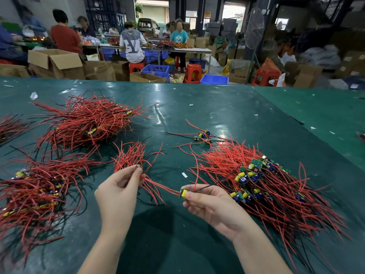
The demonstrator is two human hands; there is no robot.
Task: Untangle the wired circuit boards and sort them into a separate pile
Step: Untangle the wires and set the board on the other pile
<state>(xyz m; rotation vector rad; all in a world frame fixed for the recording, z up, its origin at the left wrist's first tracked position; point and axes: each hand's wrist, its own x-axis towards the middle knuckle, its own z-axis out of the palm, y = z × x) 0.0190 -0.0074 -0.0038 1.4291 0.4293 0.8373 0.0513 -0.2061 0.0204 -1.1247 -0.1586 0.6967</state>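
My left hand (118, 186) pinches a small bundle of red wires (131, 155) that fans up and away from my fingers. My right hand (209, 202) pinches a small circuit board (184, 193) with a yellow part on it; its red wires run left toward the bundle in my left hand. A big tangled pile of wired boards (262, 186) lies on the right of the green table cover (197, 111). Another pile (35, 186) lies at the left, and a third pile (87, 119) further back left.
A few loose wired boards (202, 135) lie beyond the right pile. Scraps of white paper (184, 175) dot the cover. More red wires (9, 125) reach in at the far left edge. Beyond the table are cardboard boxes, blue crates, red stools and several people at other tables.
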